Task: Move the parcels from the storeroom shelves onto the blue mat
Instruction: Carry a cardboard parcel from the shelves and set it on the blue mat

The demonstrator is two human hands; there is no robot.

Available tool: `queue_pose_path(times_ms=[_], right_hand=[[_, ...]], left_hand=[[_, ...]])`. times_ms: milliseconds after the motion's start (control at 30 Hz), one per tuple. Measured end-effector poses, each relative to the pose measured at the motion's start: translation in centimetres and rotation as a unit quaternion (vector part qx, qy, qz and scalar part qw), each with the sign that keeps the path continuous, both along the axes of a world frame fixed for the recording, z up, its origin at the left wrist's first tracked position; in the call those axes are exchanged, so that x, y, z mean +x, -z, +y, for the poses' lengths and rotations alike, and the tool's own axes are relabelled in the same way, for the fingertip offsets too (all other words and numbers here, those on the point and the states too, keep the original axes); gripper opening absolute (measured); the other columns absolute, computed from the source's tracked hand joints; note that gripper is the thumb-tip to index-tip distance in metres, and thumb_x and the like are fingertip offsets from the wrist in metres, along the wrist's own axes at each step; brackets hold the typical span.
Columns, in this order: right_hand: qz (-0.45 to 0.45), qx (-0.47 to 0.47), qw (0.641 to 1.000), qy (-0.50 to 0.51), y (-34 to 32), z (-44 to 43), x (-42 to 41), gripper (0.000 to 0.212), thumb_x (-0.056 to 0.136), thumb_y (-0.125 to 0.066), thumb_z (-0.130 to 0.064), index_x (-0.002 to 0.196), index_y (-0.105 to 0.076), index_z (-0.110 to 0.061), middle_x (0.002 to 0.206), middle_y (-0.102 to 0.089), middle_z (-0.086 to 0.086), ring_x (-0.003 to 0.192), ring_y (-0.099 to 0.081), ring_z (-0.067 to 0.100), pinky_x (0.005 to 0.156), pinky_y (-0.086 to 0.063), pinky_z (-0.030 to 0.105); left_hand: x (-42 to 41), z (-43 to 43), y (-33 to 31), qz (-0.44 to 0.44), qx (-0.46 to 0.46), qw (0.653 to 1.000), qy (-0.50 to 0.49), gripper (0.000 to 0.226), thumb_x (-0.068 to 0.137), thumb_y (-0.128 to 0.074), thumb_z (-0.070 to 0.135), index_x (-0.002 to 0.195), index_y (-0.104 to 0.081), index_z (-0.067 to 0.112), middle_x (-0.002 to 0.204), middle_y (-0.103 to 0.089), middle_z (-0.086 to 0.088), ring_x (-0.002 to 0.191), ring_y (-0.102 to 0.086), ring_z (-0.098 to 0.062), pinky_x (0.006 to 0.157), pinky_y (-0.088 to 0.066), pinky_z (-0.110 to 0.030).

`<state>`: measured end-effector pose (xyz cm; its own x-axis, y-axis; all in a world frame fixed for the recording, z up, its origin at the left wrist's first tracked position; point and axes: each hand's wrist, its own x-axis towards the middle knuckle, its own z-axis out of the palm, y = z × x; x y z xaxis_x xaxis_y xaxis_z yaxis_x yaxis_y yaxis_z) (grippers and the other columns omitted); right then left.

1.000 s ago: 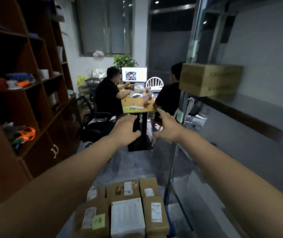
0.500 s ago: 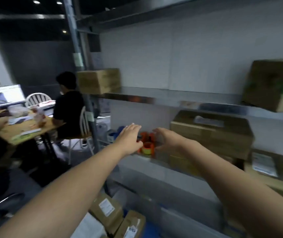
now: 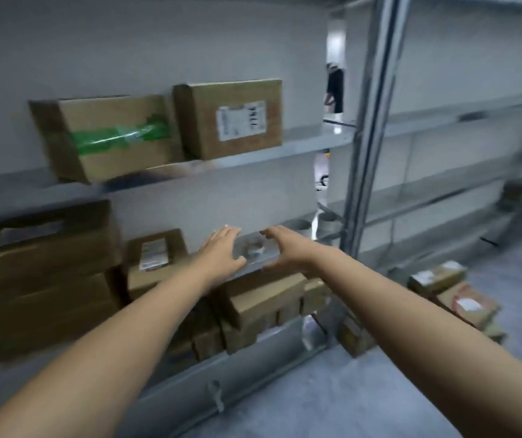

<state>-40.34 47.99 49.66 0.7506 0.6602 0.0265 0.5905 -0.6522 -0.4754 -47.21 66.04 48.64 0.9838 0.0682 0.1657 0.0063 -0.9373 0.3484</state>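
Observation:
Both arms stretch forward toward grey metal shelves (image 3: 304,143). My left hand (image 3: 221,251) and my right hand (image 3: 285,248) hover with relaxed fingers, holding nothing, in front of the middle shelf. On the upper shelf sit a cardboard parcel with green tape (image 3: 107,137) and a parcel with a white label (image 3: 231,118). A small labelled parcel (image 3: 155,260) stands just left of my left hand, beside a large brown box (image 3: 38,263). More cardboard parcels (image 3: 262,305) fill the lowest shelf under my hands. The blue mat is out of view.
A metal upright post (image 3: 367,153) divides this rack from shelves (image 3: 443,197) on the right. Several parcels (image 3: 455,295) lie on the grey floor at the right. Bare floor (image 3: 348,390) lies in front of the rack. The picture is blurred by motion.
My view has swung right, away from the office desk and the parcels on the floor, to face the rack. Both hands stay raised, open and close together.

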Motion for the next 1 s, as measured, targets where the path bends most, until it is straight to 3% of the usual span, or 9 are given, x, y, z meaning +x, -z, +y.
queue_pose_path(times_ms=[167,300,400,700,833,1000], right_hand=[[0.030,-0.013,0.990,0.139,3.3,-17.1,5.8,0.091,0.073,-0.079,-0.034,0.147,-0.031,-0.013,0.148,-0.038,0.007,0.135,-0.039,0.022,0.110,-0.035,0.033],[0.044,-0.014,0.971,0.233,4.6,-28.4,9.6,0.091,0.075,-0.078,-0.035,0.148,-0.029,-0.013,0.148,-0.038,0.008,0.135,-0.038,0.022,0.110,-0.033,0.032],[0.046,-0.007,0.955,0.293,5.7,-35.0,12.0,0.092,0.073,-0.078,-0.034,0.148,-0.029,-0.014,0.149,-0.036,0.007,0.136,-0.037,0.022,0.111,-0.033,0.033],[0.074,0.010,0.912,0.403,9.2,-47.0,23.8,0.088,0.072,-0.076,-0.028,0.146,-0.031,-0.018,0.145,-0.040,0.004,0.131,-0.041,0.020,0.100,-0.035,0.025],[0.083,-0.001,0.905,0.418,9.9,-50.6,31.0,0.087,0.075,-0.077,-0.029,0.148,-0.029,-0.020,0.151,-0.033,0.001,0.138,-0.033,0.017,0.110,-0.033,0.030],[0.094,-0.007,0.888,0.450,10.7,-54.8,38.0,0.089,0.074,-0.078,-0.034,0.148,-0.029,-0.019,0.151,-0.032,0.001,0.139,-0.032,0.018,0.109,-0.031,0.030]], left_hand=[[9.3,-14.5,3.8,0.011,-0.019,0.995,0.101,0.068,0.086,-0.061,0.027,0.147,-0.034,0.010,0.154,-0.033,-0.010,0.144,-0.024,-0.024,0.118,-0.017,-0.035],[15.2,-23.4,5.5,0.034,-0.037,0.985,0.164,0.067,0.087,-0.061,0.030,0.146,-0.033,0.018,0.154,-0.032,-0.005,0.146,-0.022,-0.023,0.118,-0.023,-0.044],[19.7,-28.7,5.9,0.033,-0.031,0.977,0.207,0.063,0.087,-0.060,0.033,0.143,-0.035,0.018,0.148,-0.038,-0.005,0.140,-0.030,-0.023,0.114,-0.026,-0.038],[35.6,-41.5,10.1,0.065,-0.043,0.954,0.290,0.068,0.090,-0.055,0.025,0.150,-0.026,0.012,0.157,-0.027,-0.006,0.148,-0.015,-0.019,0.120,-0.009,-0.033],[45.1,-46.6,11.4,0.074,-0.057,0.944,0.316,0.068,0.088,-0.058,0.026,0.148,-0.030,0.010,0.154,-0.032,-0.007,0.147,-0.018,-0.021,0.120,-0.013,-0.034],[53.4,-52.2,12.4,0.108,-0.060,0.930,0.345,0.062,0.085,-0.060,0.029,0.140,-0.039,0.009,0.144,-0.043,-0.009,0.137,-0.033,-0.026,0.113,-0.024,-0.034]])
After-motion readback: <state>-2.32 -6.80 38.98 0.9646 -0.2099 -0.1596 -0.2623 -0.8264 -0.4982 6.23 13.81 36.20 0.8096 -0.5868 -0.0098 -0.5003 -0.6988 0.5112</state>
